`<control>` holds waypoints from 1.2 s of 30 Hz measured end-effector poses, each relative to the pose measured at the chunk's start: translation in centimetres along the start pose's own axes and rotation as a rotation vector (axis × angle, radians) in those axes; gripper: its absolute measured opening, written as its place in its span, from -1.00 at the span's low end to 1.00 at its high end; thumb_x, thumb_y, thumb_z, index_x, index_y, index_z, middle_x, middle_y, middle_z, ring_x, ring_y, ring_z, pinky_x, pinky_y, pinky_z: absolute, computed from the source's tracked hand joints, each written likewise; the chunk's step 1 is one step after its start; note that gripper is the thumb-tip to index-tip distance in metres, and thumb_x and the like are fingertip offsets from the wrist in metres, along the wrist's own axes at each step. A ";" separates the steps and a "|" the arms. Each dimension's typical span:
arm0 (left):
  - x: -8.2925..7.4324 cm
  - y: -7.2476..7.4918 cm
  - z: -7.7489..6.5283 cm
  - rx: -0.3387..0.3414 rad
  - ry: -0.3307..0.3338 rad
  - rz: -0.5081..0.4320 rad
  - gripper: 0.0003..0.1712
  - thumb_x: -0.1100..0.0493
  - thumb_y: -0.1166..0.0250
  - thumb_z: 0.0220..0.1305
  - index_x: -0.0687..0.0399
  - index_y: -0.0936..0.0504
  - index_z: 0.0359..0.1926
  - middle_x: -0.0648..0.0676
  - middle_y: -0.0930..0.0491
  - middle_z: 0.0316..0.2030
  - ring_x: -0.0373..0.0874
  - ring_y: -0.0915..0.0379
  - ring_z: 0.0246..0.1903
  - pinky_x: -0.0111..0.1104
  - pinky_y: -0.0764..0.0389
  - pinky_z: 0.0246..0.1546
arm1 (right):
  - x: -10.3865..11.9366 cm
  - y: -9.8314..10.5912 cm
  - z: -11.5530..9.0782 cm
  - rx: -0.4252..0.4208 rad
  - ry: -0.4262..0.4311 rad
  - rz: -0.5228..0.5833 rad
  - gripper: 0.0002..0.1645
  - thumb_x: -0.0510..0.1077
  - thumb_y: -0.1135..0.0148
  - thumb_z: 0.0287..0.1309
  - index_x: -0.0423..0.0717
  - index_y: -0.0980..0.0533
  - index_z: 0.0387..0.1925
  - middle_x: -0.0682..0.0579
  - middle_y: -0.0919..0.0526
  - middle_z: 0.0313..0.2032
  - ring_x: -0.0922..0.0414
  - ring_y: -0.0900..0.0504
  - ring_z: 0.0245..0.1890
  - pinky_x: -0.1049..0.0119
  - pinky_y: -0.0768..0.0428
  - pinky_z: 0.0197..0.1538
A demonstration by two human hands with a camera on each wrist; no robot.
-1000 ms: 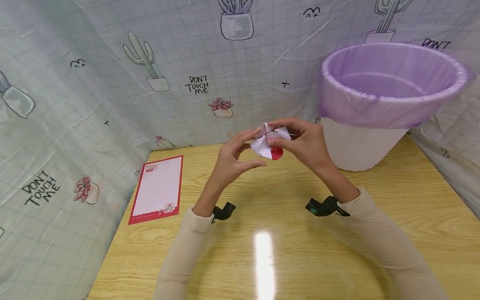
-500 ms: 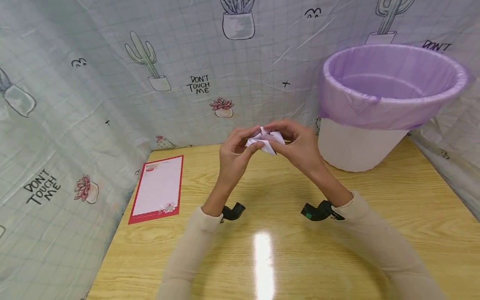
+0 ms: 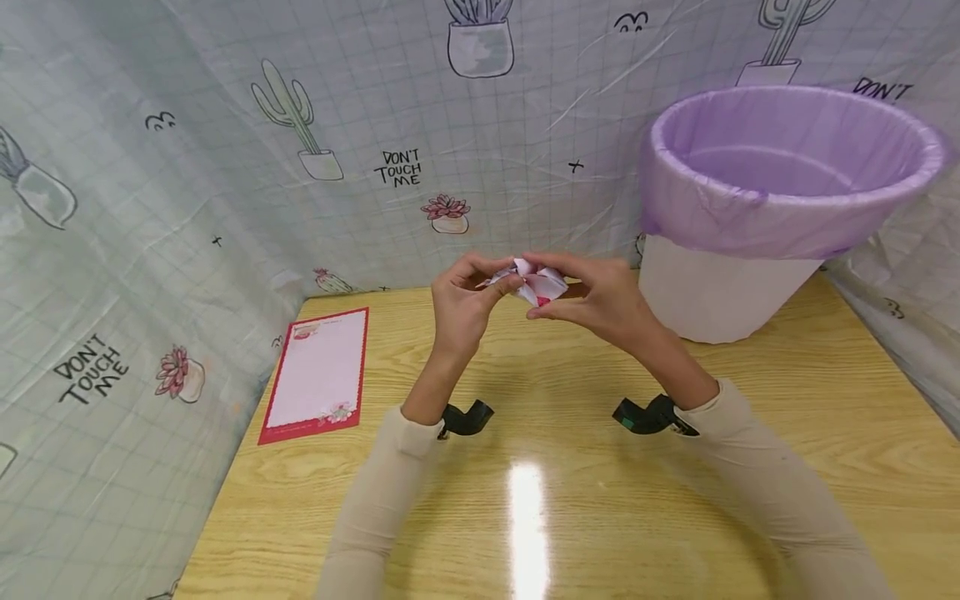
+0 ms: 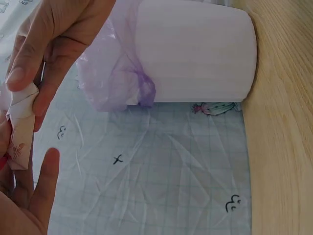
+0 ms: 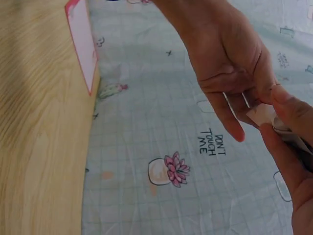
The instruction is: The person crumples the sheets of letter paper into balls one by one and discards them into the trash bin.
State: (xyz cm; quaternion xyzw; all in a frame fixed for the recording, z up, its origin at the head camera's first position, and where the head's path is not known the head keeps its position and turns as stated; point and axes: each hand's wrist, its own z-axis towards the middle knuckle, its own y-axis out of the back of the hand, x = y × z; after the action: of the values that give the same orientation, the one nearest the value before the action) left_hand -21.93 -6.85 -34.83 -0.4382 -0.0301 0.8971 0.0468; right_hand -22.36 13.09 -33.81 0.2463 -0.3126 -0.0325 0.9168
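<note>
A folded, crumpled piece of paper [image 3: 547,286], pale pink and white with a bit of red, is held up between both hands above the table. My left hand [image 3: 459,312] pinches its left side, thumb in front and fingers behind. On the right side, my right hand [image 3: 611,298] grips it between thumb and fingers. The left wrist view shows the folded paper [image 4: 20,134] as a narrow strip with a small printed motif and a red edge. Fingers cover much of the paper [image 5: 262,114] in the right wrist view.
A flat red-bordered sheet of stationery [image 3: 318,371] lies at the table's left. At the back right stands a white bin [image 3: 723,292] with a purple liner bag [image 3: 750,221] over its rim. A cactus-print cloth [image 3: 525,125] hangs behind the wooden table [image 3: 570,500].
My left hand, whose thumb stood apart from the paper, has closed onto it. The right thumb has shifted lower on the paper. The red patch went out of sight and now partly shows again.
</note>
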 end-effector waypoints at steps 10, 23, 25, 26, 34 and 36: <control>-0.1 -1.0 0.0 0.020 -0.003 -0.011 -0.81 0.59 -0.47 0.01 0.44 -0.76 -0.29 0.08 -0.75 -0.36 -0.14 -0.73 -0.29 -0.22 -0.76 -0.19 | -0.4 0.1 0.0 -0.172 0.001 0.018 -0.56 -0.42 -0.60 -0.18 -0.28 -0.74 -0.13 -0.08 -0.80 -0.23 0.20 -0.77 -0.25 0.51 -0.69 -0.20; -0.4 3.3 1.7 0.659 0.175 -0.180 -0.57 0.21 -0.55 0.07 0.24 -0.69 -0.03 0.07 -0.62 -0.09 -0.04 -0.54 -0.09 -0.16 -0.75 -0.17 | -0.3 1.5 -0.3 0.130 -0.211 0.330 -0.55 -0.50 -0.52 -0.09 -0.27 -0.72 -0.07 -0.08 -0.79 -0.24 0.16 -0.74 -0.30 0.36 -0.72 -0.27; -0.4 3.1 1.5 0.660 0.185 -0.180 -0.51 0.17 -0.59 0.01 0.18 -0.69 -0.01 0.03 -0.62 -0.10 -0.06 -0.56 -0.13 -0.20 -0.75 -0.19 | -0.2 1.5 -0.3 0.168 -0.254 0.342 -0.54 -0.47 -0.52 -0.05 -0.31 -0.68 -0.03 -0.11 -0.79 -0.21 0.16 -0.76 -0.27 0.34 -0.73 -0.25; -0.4 2.9 1.3 0.656 0.185 -0.169 -0.49 0.15 -0.59 0.00 0.19 -0.69 0.00 0.02 -0.63 -0.12 -0.08 -0.56 -0.16 -0.22 -0.75 -0.21 | -0.1 1.6 -0.3 0.183 -0.274 0.348 -0.53 -0.47 -0.52 -0.04 -0.34 -0.65 -0.01 -0.12 -0.79 -0.20 0.16 -0.77 -0.27 0.34 -0.73 -0.25; -0.1 1.7 0.3 0.583 0.086 -0.080 -0.61 0.28 -0.43 0.21 0.58 -0.65 -0.07 0.16 -0.64 -0.23 -0.05 -0.62 -0.30 -0.08 -0.76 -0.40 | 0.2 2.0 0.0 0.262 -0.435 0.431 -0.54 -0.54 -0.42 0.04 -0.39 -0.41 -0.05 -0.30 -0.76 -0.20 0.08 -0.80 -0.30 0.31 -0.74 -0.27; 0.2 1.2 0.2 0.538 0.082 -0.070 -0.75 0.42 -0.38 0.23 0.59 -0.66 -0.13 0.21 -0.64 -0.26 -0.05 -0.63 -0.35 -0.07 -0.75 -0.45 | 0.2 2.0 -0.2 0.242 -0.465 0.429 -0.55 -0.52 -0.42 0.06 -0.36 -0.38 -0.08 -0.30 -0.76 -0.19 0.04 -0.81 -0.27 0.27 -0.75 -0.26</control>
State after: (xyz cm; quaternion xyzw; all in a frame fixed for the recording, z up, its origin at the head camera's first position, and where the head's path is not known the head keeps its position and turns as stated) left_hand -22.29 -8.02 -34.94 -0.4446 0.1961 0.8523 0.1936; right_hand -22.32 14.87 -32.90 0.2681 -0.5596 0.1434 0.7710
